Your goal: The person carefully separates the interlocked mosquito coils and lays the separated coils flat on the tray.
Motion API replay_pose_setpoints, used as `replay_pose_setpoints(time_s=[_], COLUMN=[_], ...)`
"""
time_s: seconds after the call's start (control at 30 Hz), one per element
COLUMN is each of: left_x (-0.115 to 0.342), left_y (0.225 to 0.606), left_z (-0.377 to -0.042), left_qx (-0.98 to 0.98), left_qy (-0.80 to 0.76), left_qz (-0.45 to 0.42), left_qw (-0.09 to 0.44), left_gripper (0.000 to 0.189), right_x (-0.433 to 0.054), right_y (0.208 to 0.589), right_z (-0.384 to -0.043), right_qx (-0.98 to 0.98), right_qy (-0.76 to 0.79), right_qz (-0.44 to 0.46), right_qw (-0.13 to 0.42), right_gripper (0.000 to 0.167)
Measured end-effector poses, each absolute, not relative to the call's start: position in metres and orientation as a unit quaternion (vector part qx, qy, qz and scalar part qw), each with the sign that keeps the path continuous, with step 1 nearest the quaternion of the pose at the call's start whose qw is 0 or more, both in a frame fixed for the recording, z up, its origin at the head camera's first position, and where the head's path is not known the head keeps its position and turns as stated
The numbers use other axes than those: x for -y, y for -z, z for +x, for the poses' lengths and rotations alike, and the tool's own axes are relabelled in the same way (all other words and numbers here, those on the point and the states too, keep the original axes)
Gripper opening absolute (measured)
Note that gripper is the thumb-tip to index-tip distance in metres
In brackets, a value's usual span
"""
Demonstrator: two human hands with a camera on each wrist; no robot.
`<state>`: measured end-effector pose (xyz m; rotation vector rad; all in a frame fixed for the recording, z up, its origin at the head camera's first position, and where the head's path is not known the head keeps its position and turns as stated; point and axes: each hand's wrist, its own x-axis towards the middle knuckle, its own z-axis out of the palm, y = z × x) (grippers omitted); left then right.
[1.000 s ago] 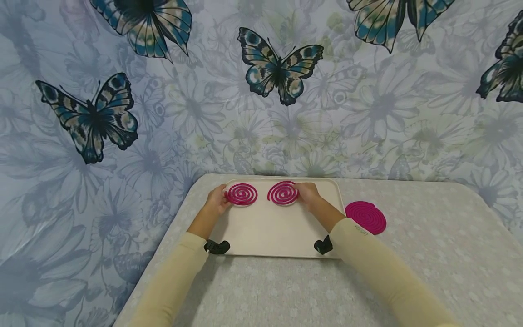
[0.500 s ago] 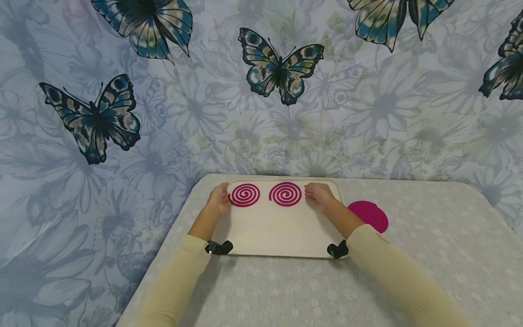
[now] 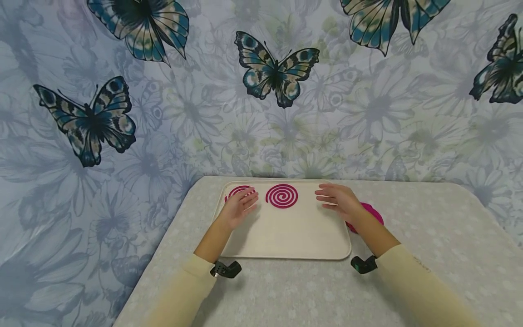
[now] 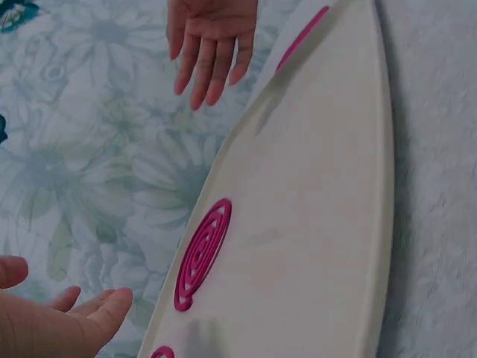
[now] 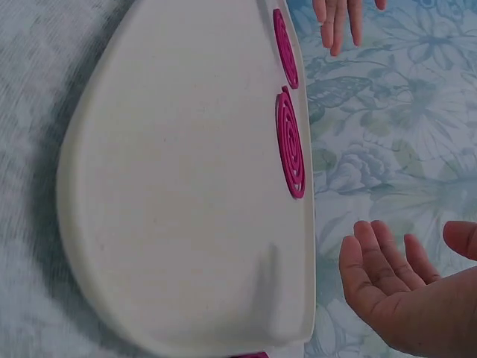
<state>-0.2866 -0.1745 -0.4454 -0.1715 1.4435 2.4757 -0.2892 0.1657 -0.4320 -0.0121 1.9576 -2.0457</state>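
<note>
Two magenta spiral coils lie near the far edge of a cream tray (image 3: pixel 286 236). The middle coil (image 3: pixel 282 196) shows whole, its loops spaced apart. My left hand (image 3: pixel 240 209) hovers over the left coil (image 3: pixel 239 187) and partly hides it; its fingers are extended and hold nothing. On the other side, my right hand (image 3: pixel 339 200) is raised above the tray's right part, fingers spread and bare. In the right wrist view both coils lie flat along the rim, with the right hand (image 5: pixel 395 291) apart from them.
A tightly wound magenta disc (image 3: pixel 372 212) lies on the table just right of the tray, partly behind the right forearm. The patterned tablecloth (image 3: pixel 441 227) extends to the right. A butterfly-print wall (image 3: pixel 286 136) stands directly behind the table.
The right hand has let go of the middle coil and moved right. The left hand has left the left coil's outer edge and swung right over it. Both coils stay on the tray.
</note>
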Motion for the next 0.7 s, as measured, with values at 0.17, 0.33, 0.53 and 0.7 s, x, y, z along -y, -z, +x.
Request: replay_pose_setpoints(time_s=[0.17, 0.33, 0.53, 0.7], left_x=[0.145, 0.117, 0.087, 0.058], left_y=[0.442, 0.446, 0.447, 0.449], left_z=[-0.257, -0.234, -0.216, -0.204], left_qx=[-0.482, -0.451, -0.412, -0.402], left_qy=[-0.854, -0.852, -0.847, -0.837], left_qz=[-0.018, 0.008, 0.025, 0.031], left_qw=[0.197, 0.265, 0.336, 0.370], left_gripper=[0.051, 0.053, 0.052, 0.053], right_x=[-0.195, -0.223, -0.250, -0.273], right_y=[0.426, 0.419, 0.419, 0.427], right_z=[-0.274, -0.260, -0.254, -0.258], right_qx=[-0.707, -0.730, -0.760, -0.780], right_qy=[0.690, 0.668, 0.637, 0.613], right_qz=[-0.038, -0.056, -0.061, -0.070], right_qw=[0.150, 0.132, 0.116, 0.102], right_gripper=[0.049, 0.045, 0.052, 0.055])
